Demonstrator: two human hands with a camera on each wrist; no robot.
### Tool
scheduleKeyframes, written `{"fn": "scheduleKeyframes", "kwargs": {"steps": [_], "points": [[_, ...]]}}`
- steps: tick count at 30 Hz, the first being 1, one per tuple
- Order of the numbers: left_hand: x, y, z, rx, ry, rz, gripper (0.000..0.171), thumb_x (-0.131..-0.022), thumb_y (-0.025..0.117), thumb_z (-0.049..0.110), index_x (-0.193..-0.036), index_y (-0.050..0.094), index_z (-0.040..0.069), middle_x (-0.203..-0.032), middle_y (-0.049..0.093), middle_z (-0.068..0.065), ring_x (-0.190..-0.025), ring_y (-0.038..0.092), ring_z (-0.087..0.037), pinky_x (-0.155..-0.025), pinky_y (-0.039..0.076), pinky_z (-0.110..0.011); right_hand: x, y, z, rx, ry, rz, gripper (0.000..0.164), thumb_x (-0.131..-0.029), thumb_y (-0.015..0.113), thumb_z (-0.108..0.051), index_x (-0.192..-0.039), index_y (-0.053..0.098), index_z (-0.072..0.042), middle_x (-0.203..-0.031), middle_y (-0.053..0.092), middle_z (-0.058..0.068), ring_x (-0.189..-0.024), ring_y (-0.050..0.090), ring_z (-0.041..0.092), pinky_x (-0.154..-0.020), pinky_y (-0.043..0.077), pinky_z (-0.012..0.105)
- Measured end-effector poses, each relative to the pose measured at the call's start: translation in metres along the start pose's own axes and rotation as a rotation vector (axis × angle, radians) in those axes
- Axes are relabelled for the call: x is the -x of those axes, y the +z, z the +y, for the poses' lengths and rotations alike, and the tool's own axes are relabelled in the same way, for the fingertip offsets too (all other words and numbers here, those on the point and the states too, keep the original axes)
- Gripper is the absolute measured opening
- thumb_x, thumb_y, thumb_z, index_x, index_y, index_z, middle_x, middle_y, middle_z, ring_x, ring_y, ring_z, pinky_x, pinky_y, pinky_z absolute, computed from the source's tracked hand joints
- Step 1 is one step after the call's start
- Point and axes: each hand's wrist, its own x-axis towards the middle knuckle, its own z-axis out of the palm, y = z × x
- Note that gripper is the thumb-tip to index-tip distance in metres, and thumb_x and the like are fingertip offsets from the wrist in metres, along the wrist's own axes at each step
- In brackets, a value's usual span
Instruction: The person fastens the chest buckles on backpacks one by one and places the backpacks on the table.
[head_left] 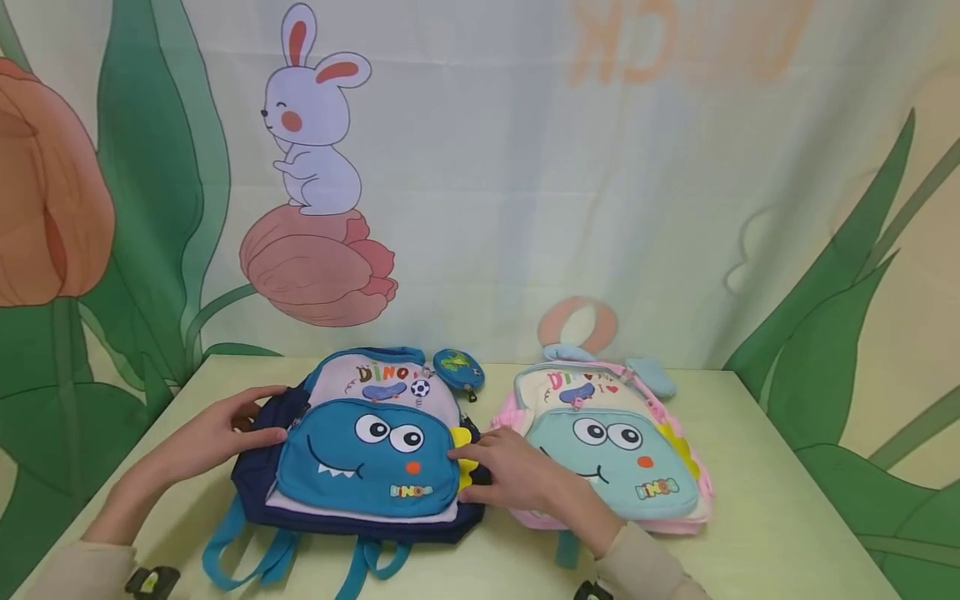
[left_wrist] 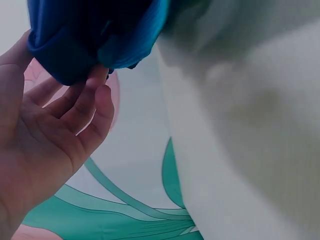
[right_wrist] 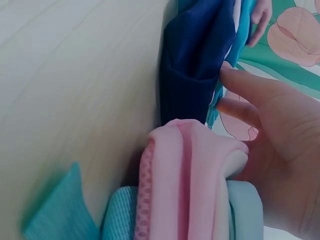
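Printed fabric backdrop [head_left: 525, 167] w/ white rabbit [head_left: 311, 117], pink tulips and green leaves hangs behind a pale green tabletop [head_left: 787, 517].

On the table, side by side and lying flat, front up: navy-and-blue fabric child's backpack [head_left: 367, 454] w/ cartoon dino face, viewer's left; pink-and-mint fabric backpack [head_left: 622, 454] w/ same face, viewer's right. The two packs are just beside each other, edges meeting or nearly so in the right wrist view (navy [right_wrist: 192, 75] above pink [right_wrist: 185, 175]). Blue straps [head_left: 255, 550] of the navy pack trail toward the near table edge. Small round blue coin pouch [head_left: 459, 369] sits at the navy pack's top corner; a pale blue pouch [head_left: 651, 375] at the pink pack's top.

Left hand [head_left: 225, 429]: fingers relaxed, nearly straight, resting on the navy pack's left side; fingertips [left_wrist: 97, 75] touch blue fabric [left_wrist: 90, 40]. Not gripping.

Right hand [head_left: 517, 475]: lies flat over the gap betw. packs, fingers extended, tips at the blue pocket's right edge by the yellow spikes [head_left: 465, 458]; palm [right_wrist: 285, 150] partly covers the pink pack's left side.
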Motion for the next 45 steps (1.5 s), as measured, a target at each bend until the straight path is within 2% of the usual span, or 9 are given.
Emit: {"fn": "scheduleKeyframes", "kwargs": {"steps": [9, 16, 22, 24, 27, 30, 36, 41, 45], "points": [[0.007, -0.012, 0.02, 0.025, 0.09, 0.074, 0.066, -0.099, 0.06, 0.036, -0.155, 0.032, 0.016, -0.121, 0.057, -0.014, -0.091, 0.058, -0.017, -0.068, 0.05, -0.028, -0.002, 0.005, -0.004, 0.03, 0.003, 0.004, 0.058, -0.091, 0.061, -0.059, -0.142, 0.053, -0.033, -0.139, 0.06, -0.006, -0.131, 0.05, 0.022, -0.115, 0.035, 0.045], [0.011, -0.018, 0.031, 0.018, 0.092, 0.116, 0.065, -0.098, 0.063, 0.036, -0.153, 0.036, 0.015, -0.12, 0.055, -0.013, -0.088, 0.055, -0.016, -0.067, 0.049, -0.027, -0.006, 0.007, -0.006, 0.039, -0.018, 0.015, 0.059, -0.091, 0.061, -0.059, -0.143, 0.052, -0.032, -0.139, 0.06, -0.004, -0.131, 0.05, 0.022, -0.118, 0.031, 0.048], [0.011, -0.021, 0.042, 0.001, 0.09, 0.216, 0.062, -0.095, 0.067, 0.036, -0.148, 0.045, 0.014, -0.117, 0.053, -0.013, -0.08, 0.054, -0.014, -0.062, 0.047, -0.026, -0.006, 0.012, -0.016, 0.252, -0.023, 0.077, 0.061, -0.092, 0.056, -0.063, -0.145, 0.05, -0.034, -0.136, 0.056, 0.001, -0.131, 0.048, 0.026, -0.118, 0.024, 0.059], [0.01, -0.022, 0.047, 0.004, 0.083, 0.252, 0.06, -0.094, 0.068, 0.037, -0.146, 0.047, 0.014, -0.118, 0.054, -0.014, -0.08, 0.056, -0.012, -0.062, 0.049, -0.025, -0.006, 0.012, -0.02, 0.33, -0.071, 0.129, 0.059, -0.092, 0.059, -0.06, -0.144, 0.051, -0.032, -0.127, 0.059, 0.0, -0.123, 0.051, 0.024, -0.116, 0.03, 0.055], [0.009, -0.026, 0.056, 0.012, 0.071, 0.285, 0.059, -0.094, 0.068, 0.036, -0.145, 0.049, 0.013, -0.12, 0.056, -0.017, -0.083, 0.057, -0.013, -0.062, 0.051, -0.025, -0.006, 0.011, -0.025, 0.371, -0.156, 0.171, 0.054, -0.094, 0.062, -0.052, -0.142, 0.052, -0.031, -0.119, 0.061, -0.002, -0.111, 0.055, 0.019, -0.109, 0.041, 0.045], [0.008, -0.031, 0.065, 0.019, 0.055, 0.286, 0.058, -0.095, 0.067, 0.036, -0.145, 0.049, 0.013, -0.125, 0.056, -0.02, -0.091, 0.058, -0.019, -0.064, 0.052, -0.023, -0.006, 0.01, -0.028, 0.34, -0.223, 0.157, 0.049, -0.095, 0.063, -0.046, -0.141, 0.052, -0.032, -0.119, 0.061, -0.003, -0.105, 0.057, 0.014, -0.099, 0.047, 0.035], [0.008, -0.035, 0.075, 0.013, 0.049, 0.33, 0.057, -0.095, 0.066, 0.041, -0.143, 0.053, 0.014, -0.13, 0.06, -0.021, -0.096, 0.06, -0.02, -0.068, 0.053, -0.02, -0.008, 0.013, -0.029, 0.194, -0.252, 0.095, 0.046, -0.097, 0.058, -0.049, -0.141, 0.052, -0.036, -0.116, 0.061, -0.006, -0.094, 0.054, 0.005, -0.082, 0.048, 0.019], [0.008, -0.034, 0.085, 0.013, 0.039, 0.364, 0.057, -0.094, 0.066, 0.044, -0.141, 0.055, 0.014, -0.128, 0.061, -0.021, -0.099, 0.059, -0.029, -0.066, 0.053, -0.02, -0.01, 0.014, -0.03, 0.101, -0.227, 0.036, 0.05, -0.097, 0.052, -0.057, -0.143, 0.049, -0.039, -0.121, 0.06, -0.005, -0.09, 0.054, 0.004, -0.078, 0.049, 0.018], [0.007, -0.036, 0.093, 0.008, 0.035, 0.384, 0.056, -0.094, 0.064, 0.048, -0.14, 0.055, 0.016, -0.123, 0.062, -0.018, -0.096, 0.059, -0.024, -0.067, 0.052, -0.021, -0.011, 0.015, -0.032, 0.04, -0.18, -0.012, 0.061, -0.091, 0.05, -0.068, -0.146, 0.045, -0.042, -0.129, 0.057, -0.003, -0.092, 0.055, 0.006, -0.08, 0.051, 0.022]]}}
